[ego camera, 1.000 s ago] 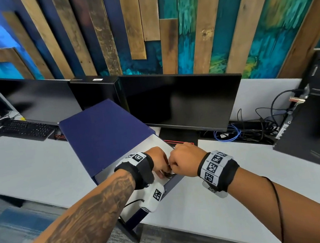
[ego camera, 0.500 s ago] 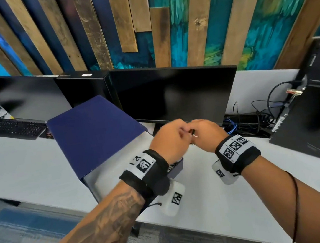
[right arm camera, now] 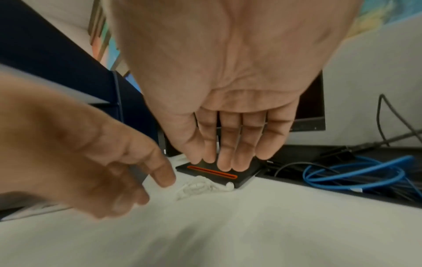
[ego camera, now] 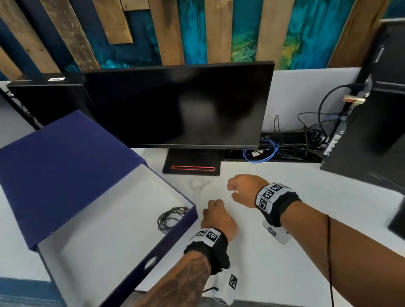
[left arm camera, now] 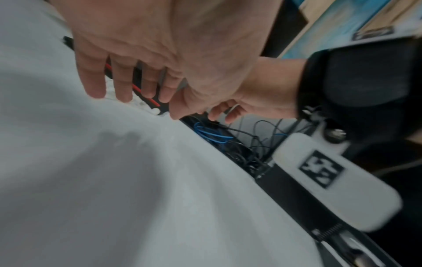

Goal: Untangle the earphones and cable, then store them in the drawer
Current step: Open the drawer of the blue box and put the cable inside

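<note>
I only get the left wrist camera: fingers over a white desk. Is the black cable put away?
Observer: Yes. The head view shows the black cable coiled in a corner of the open drawer.
Visitor: And the earphones?
Observer: The right wrist view shows the white earphones bunched on the desk by the monitor stand.
Visitor: Is the right hand holding anything?
Observer: No, the right hand has straight fingers and an empty palm.
</note>
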Motion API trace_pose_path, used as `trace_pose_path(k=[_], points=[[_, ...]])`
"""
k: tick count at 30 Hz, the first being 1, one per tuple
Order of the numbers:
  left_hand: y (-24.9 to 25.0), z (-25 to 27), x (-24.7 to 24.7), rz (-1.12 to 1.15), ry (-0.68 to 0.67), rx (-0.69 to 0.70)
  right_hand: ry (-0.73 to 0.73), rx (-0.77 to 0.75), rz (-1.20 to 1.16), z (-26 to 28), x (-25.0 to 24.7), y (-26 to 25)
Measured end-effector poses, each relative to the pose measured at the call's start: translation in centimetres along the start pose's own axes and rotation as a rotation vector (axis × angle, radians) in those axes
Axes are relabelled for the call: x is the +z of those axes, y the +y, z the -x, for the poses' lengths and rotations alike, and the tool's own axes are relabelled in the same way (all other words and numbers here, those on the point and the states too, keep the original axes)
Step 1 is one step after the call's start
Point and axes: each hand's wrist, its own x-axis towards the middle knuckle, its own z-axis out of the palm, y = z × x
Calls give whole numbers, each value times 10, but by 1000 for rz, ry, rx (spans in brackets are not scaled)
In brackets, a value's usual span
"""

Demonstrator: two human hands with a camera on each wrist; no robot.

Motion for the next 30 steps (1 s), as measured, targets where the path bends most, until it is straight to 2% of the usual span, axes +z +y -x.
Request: trace_pose_path(k=[4,9,12,15,16,22,25,27,30], points=[[-9,-45,7,-28,74,-93,-25,21,-26,-18,21,7],[-20,-92,2,-112,165,-119,-18,39,-67,-28,40,21],[-21,-107,1,-158,152,-119,-4,32,-72,-26,47,26],[-22,-118,8,-199,47,-127,7,21,-79,-21,51,27],[-22,-116,10,-215,7,-128,9,19,-86,-18,53,28],[-24,-98,13,-264,61,-47,31,26,-104,-5,57,25],[-26,-88,12,-266,-2,16,43,32,-126,1,57,23],[-26,-72,14,-215,0,47,63,40,-154,7,58,22],[-21,-52,11,49,76,53,109,74,-227,18,56,22]])
